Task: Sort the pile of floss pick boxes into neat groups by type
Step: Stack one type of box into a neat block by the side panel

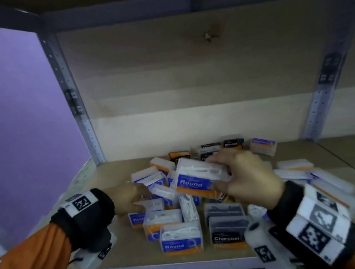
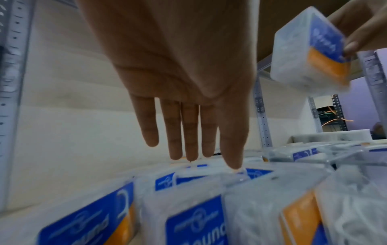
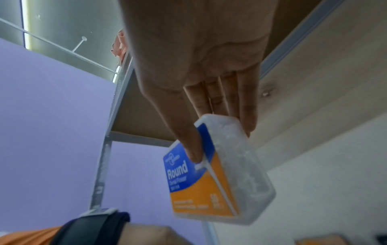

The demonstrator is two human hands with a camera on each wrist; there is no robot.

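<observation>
Wooden shelf (image 1: 116, 174) carries pile (image 1: 178, 214). We hold Round box (image 1: 198, 180) in right hand (image 1: 249, 177) grip above pile, long axis left-right. Left hand (image 1: 130, 197) released, fingers straight, touching pile's left boxes, nearer there.

Pale wooden shelf board (image 1: 116, 174) below, plank back panel (image 1: 189, 81) behind, perforated grey metal uprights (image 1: 88, 128) framing it, lilac wall (image 1: 14, 124) at left.

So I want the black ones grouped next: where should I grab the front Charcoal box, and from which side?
Pinch the Charcoal box across its two long faces from above. It stands upright, label forward, top clear. A Round box stands close on its left, so avoid end grips.
</observation>
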